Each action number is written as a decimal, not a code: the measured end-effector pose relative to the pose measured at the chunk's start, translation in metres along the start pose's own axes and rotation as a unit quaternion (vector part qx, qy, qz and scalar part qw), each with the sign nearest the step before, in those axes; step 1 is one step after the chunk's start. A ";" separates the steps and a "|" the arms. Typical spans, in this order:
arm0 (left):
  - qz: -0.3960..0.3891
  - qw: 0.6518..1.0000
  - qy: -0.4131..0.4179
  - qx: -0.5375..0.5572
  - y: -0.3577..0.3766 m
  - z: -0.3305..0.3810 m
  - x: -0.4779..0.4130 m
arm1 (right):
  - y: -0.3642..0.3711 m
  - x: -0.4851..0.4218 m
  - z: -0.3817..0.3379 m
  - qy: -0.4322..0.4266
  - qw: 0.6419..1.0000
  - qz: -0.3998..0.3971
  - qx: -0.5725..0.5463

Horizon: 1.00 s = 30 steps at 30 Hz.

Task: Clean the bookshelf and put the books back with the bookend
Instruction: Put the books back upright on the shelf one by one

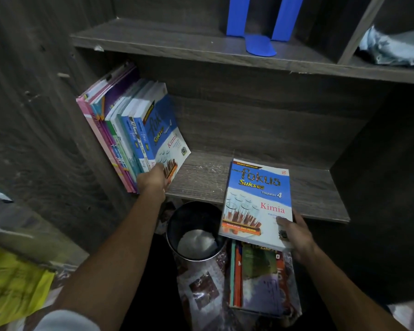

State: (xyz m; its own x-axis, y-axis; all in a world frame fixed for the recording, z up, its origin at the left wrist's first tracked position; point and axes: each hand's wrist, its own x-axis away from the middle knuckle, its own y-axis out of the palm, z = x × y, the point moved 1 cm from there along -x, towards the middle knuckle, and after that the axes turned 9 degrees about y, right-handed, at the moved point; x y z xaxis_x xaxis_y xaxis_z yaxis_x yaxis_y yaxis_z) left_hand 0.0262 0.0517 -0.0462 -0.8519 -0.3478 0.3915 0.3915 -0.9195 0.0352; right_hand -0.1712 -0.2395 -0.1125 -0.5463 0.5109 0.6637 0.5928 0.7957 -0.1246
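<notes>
Single view: wide-angle camera worn on head; faces forward and down into dark grey wood-grain bookshelf [261, 125]; close, within arm's reach; upper shelf board [177, 41] along top edge, round black waste bin [194, 213] on floor low centre

Dim room; metal bin [191, 215] on floor [158, 283].

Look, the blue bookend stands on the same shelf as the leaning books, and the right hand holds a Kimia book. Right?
Not quite. The head view shows the blue bookend on the upper shelf, above the leaning books. The right hand does hold a Kimia book.
</notes>
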 end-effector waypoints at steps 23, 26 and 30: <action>-0.246 0.959 0.020 -0.140 0.029 -0.003 0.051 | 0.003 0.010 -0.005 0.001 1.000 0.003 -0.021; -0.311 0.902 0.045 -0.295 0.044 -0.050 0.064 | 0.002 0.009 -0.004 0.006 1.000 -0.002 -0.018; -0.343 0.829 0.088 -0.433 0.061 -0.099 0.082 | 0.000 0.007 -0.005 0.009 1.000 -0.008 -0.014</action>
State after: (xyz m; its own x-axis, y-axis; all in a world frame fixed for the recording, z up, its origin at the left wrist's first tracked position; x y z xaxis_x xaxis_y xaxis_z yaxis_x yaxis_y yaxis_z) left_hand -0.0544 -0.0508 -0.1032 -0.8380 0.3598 0.4103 -0.5377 -0.6725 -0.5086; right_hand -0.1723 -0.2372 -0.1042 -0.5460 0.4916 0.6784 0.5998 0.7947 -0.0932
